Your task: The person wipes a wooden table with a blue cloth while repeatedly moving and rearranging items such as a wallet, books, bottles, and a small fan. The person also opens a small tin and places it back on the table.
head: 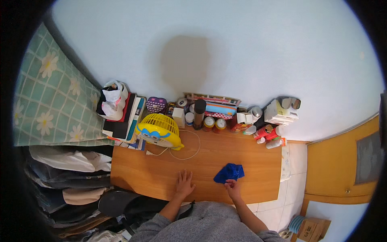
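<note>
My left hand [184, 185] rests palm down on the wooden desk [145, 174], fingers apart, holding nothing. My right hand [233, 190] is at the near edge of a crumpled dark blue cloth [229, 172], its fingers curled. Whether those fingers grip the cloth or only touch it cannot be made out. The cloth lies on the right half of the desk. Beyond my left hand stands a yellow fan [158, 131] with a cartoon face, its pale cable looped on the wood.
Along the wall stand a stack of books [128, 112], a dark-capped bottle [199, 114], cans [219, 124], a red carton [240, 123], and white boxes [277, 113] under goggles [289, 103]. Clothes [69, 178] are piled left; a black chair [119, 202] meets the desk's front edge.
</note>
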The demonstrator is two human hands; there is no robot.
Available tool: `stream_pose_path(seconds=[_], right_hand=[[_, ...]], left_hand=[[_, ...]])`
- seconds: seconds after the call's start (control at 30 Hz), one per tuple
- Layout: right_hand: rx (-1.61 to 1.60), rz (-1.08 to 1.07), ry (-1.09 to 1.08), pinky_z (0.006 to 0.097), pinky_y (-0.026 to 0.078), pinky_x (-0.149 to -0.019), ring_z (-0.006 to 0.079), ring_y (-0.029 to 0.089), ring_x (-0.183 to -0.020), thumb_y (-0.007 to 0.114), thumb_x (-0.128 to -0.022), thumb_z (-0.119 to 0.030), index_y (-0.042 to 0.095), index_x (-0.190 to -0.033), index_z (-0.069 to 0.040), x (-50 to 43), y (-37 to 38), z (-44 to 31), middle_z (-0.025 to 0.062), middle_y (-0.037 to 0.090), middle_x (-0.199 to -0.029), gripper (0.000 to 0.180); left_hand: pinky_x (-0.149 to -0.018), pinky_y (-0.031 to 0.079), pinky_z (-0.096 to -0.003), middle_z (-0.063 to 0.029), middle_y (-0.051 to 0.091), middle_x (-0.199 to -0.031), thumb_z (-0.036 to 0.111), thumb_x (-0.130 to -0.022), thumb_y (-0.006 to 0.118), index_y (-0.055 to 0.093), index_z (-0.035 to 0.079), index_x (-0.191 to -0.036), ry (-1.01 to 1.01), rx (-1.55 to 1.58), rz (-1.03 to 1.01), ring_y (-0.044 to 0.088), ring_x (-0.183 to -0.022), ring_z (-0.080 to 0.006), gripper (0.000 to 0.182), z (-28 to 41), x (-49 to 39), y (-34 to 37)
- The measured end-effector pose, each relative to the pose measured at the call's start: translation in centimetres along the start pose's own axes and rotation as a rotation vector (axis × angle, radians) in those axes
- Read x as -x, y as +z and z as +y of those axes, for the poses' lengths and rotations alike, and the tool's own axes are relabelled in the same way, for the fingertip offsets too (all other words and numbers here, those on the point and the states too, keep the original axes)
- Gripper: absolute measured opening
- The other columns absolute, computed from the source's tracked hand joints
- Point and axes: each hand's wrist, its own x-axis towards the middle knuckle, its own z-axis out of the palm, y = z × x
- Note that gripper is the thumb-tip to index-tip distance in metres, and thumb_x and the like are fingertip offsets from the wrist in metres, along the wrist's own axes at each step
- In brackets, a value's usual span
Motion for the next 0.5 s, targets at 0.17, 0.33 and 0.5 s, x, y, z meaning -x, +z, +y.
stream_pose_path(seconds=[0.17,0.33,0.5], right_hand=[[-0.06,-0.239,0.147,0.0258,0.049,-0.066,0.0099,0.059,-0.072,0.066,-0.093,-0.017,0.066,-0.092,-0.003,-0.4,1.8,0.4,0.0025,0.064,-0.077,0.014],[0.277,-0.378,0.101,0.0265,0.047,-0.061,0.0102,0.058,-0.065,0.06,-0.098,-0.03,0.064,-0.073,-0.003,-3.0,2.9,-0.4,0.0027,0.062,-0.067,0.037],[0.197,-0.465,0.164,0.027,0.046,-0.059,0.0113,0.058,-0.064,0.055,-0.1,-0.033,0.063,-0.072,-0.003,-4.6,4.4,-2.8,0.003,0.062,-0.066,0.042]], left_hand=[[-0.114,0.026,-0.0573,-0.0167,0.019,-0.16,0.037,-0.09,0.061,0.027,0.011,-0.153,0.034,0.036,0.096,0.016,-0.147,-0.0394,0.076,-1.1,0.1,0.3],[-0.114,0.029,-0.0501,-0.0177,0.032,-0.154,0.029,-0.091,0.059,0.034,0.004,-0.148,0.011,0.172,0.222,0.03,-0.142,-0.0353,0.067,-2.4,0.1,0.4],[-0.114,0.029,-0.0477,-0.0184,0.036,-0.151,0.024,-0.093,0.057,0.037,0.002,-0.146,-0.132,0.273,0.555,0.035,-0.138,-0.0359,0.06,-5.9,0.5,1.3]])
